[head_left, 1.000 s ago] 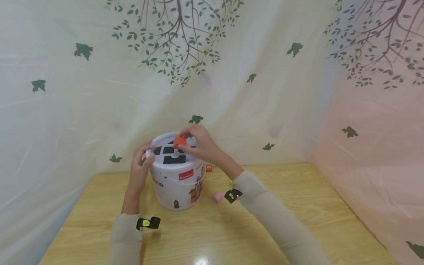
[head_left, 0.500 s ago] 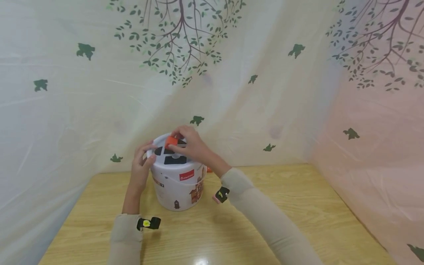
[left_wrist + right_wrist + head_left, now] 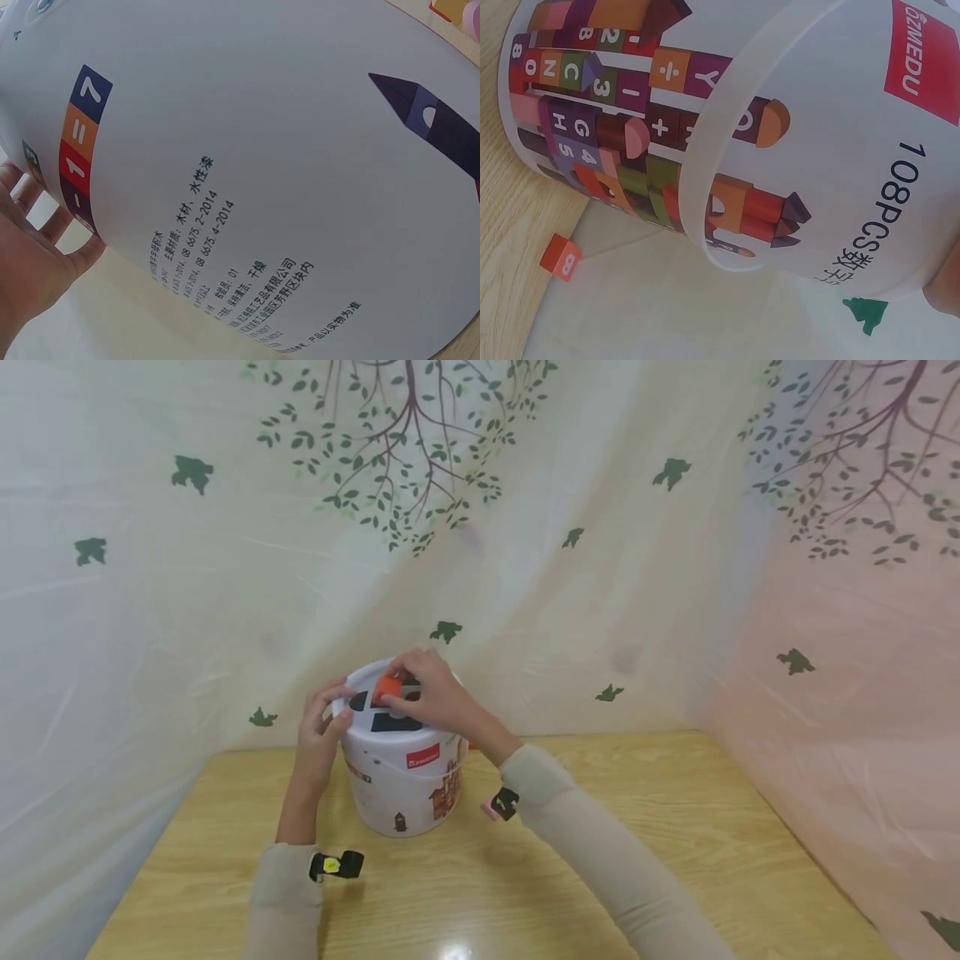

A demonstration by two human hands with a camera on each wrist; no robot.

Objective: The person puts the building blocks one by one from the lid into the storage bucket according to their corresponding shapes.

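Note:
A white toy bucket [image 3: 401, 777] with printed blocks stands on the wooden table [image 3: 675, 827]. Its lid [image 3: 358, 680] has dark shape-sorting slots. My right hand [image 3: 423, 693] pinches an orange block [image 3: 386, 686] and holds it on the lid at a slot. My left hand [image 3: 322, 727] grips the bucket's left rim and wall. The left wrist view is filled by the bucket wall [image 3: 285, 165] with the palm [image 3: 30, 262] against it. The right wrist view shows the bucket side [image 3: 795, 150].
A pink block [image 3: 489, 811] lies on the table right of the bucket, partly behind my right sleeve. A small orange block [image 3: 560, 256] lies by the bucket's far side. A leaf-printed curtain [image 3: 600, 568] encloses the table at back and sides.
My right hand has carried the orange block leftward and down across the lid. The left hand and bucket have stayed put.

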